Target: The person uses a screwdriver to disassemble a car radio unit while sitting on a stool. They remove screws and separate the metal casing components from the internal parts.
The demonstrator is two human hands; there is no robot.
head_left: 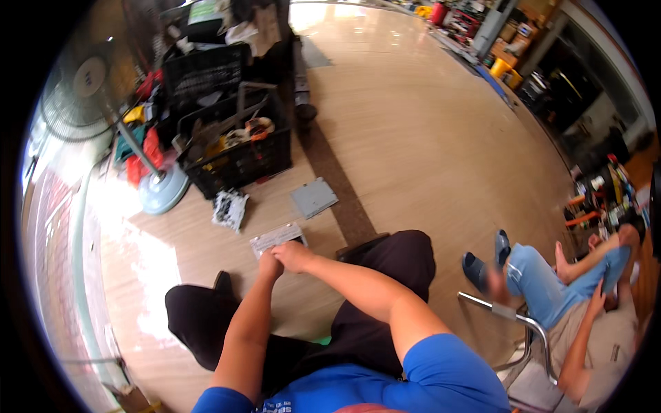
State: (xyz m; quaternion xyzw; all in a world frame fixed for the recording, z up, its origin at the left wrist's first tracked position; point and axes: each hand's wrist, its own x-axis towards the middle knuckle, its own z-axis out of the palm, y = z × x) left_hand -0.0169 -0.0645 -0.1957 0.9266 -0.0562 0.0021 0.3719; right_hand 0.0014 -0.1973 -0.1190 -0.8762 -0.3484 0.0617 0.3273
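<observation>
My left hand point(269, 262) and my right hand point(292, 257) meet in front of my body, between my spread knees. Both have their fingers curled and drawn close together. Just beyond them is a flat, light grey rectangular piece point(277, 237) with small markings and a dark part at its right end. My hands cover its near edge; whether they grip it or something small over it is hidden. Farther off on the floor lies a grey flat plate point(315, 198). To its left is a clear plastic bag point(230, 209) with small dark pieces in it.
A black crate point(237, 164) full of tools and parts stands ahead on the left, beside a standing fan point(162, 191). At right, another person in jeans point(544, 282) sits near a metal-tube chair point(506, 312). Shelved goods point(513, 41) line the far right.
</observation>
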